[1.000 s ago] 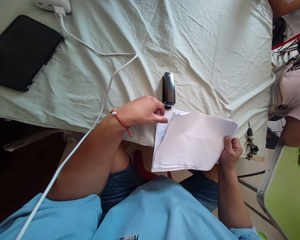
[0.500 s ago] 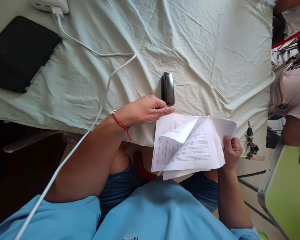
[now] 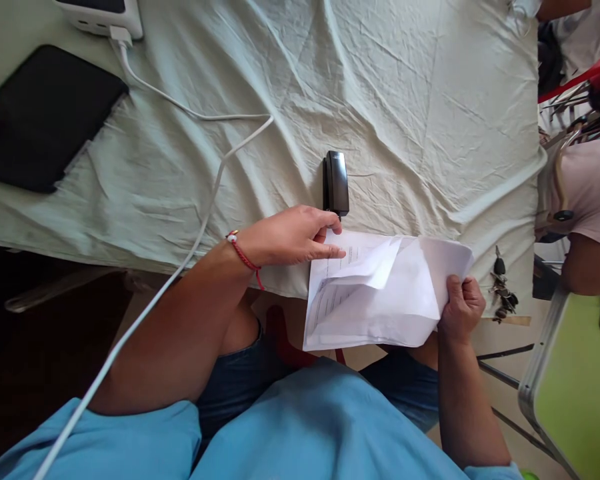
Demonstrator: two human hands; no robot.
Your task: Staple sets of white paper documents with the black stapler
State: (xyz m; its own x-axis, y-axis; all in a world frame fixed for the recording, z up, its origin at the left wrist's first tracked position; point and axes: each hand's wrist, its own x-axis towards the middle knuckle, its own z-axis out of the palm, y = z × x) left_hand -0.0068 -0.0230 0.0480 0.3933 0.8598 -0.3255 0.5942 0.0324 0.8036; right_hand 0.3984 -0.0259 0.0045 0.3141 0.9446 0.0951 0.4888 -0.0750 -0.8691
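Observation:
A sheaf of white printed papers (image 3: 380, 293) hangs over the near edge of the cloth-covered table (image 3: 380, 100). My left hand (image 3: 290, 235), with a red cord at the wrist, pinches the sheaf's upper left corner. My right hand (image 3: 461, 308) grips its right edge, thumb on top. One sheet is folded back, showing print underneath. A black stapler (image 3: 335, 183) lies on the cloth just beyond my left fingertips, apart from them.
A white cable (image 3: 200, 187) runs from a white power block (image 3: 100, 13) across the cloth and over my left arm. A black tablet case (image 3: 40, 113) lies far left. Keys (image 3: 501, 287) hang at the table's right edge. Another person's arm (image 3: 587, 260) and a green chair (image 3: 575, 393) are on the right.
The sheets have been flipped: the top page lifted to show printed pages, then fell partly back. My left hand shifted slightly down onto the corner. The right hand kept its hold.

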